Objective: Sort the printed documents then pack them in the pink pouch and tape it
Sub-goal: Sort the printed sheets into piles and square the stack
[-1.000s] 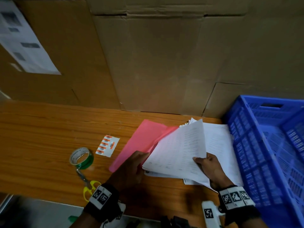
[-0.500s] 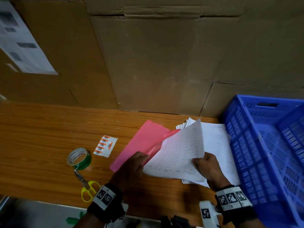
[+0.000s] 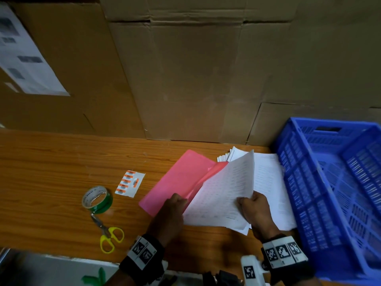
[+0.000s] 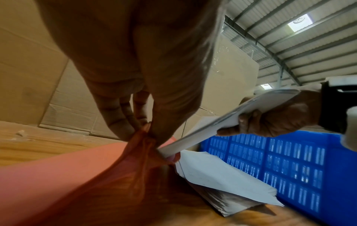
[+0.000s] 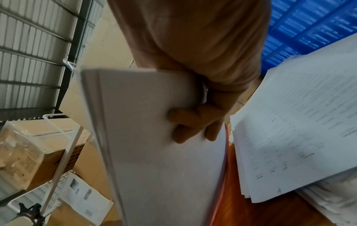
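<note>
Left hand (image 3: pixel 169 213): fingers pinch the pink pouch (image 3: pixel 181 178) mouth edge, lifted off the table (image 3: pixel 51 162).
Right hand (image 3: pixel 256 215): grips a sheaf of printed documents (image 3: pixel 222 195), its far-left corner at the pouch mouth.
Remaining stack (image 3: pixel 270 188): flat, right of the pouch, beside blue crate (image 3: pixel 329 182).

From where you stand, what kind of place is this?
Probably a warehouse packing bench: big cardboard cartons stacked behind a wooden table, a blue plastic crate beside it, and a ribbed metal roof overhead.

Blue crate (image 3: pixel 321 203) blocks right; cardboard boxes (image 3: pixel 195 79) wall rear; tabletop (image 3: pixel 41 162) left open.
</note>
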A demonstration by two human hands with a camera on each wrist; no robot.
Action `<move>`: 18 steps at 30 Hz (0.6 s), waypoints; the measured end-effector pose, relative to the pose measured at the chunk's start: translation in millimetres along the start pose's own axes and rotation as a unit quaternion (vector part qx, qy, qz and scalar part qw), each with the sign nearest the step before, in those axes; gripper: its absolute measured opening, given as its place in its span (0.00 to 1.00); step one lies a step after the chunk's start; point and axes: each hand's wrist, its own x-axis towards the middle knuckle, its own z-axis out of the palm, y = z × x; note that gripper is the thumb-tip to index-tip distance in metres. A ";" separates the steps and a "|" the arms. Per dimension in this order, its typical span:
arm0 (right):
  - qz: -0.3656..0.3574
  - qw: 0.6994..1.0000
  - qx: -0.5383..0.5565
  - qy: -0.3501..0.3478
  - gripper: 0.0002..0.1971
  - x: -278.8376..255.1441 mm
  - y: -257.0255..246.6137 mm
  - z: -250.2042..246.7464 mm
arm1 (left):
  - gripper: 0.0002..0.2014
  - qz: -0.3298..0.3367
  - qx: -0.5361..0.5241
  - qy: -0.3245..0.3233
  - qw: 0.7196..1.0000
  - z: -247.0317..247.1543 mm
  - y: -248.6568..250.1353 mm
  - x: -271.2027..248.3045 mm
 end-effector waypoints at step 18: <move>0.086 0.984 0.139 -0.078 0.16 0.5 41.0 36.5 | 0.33 0.004 -0.109 -0.052 0.993 3.5 18.9 3.2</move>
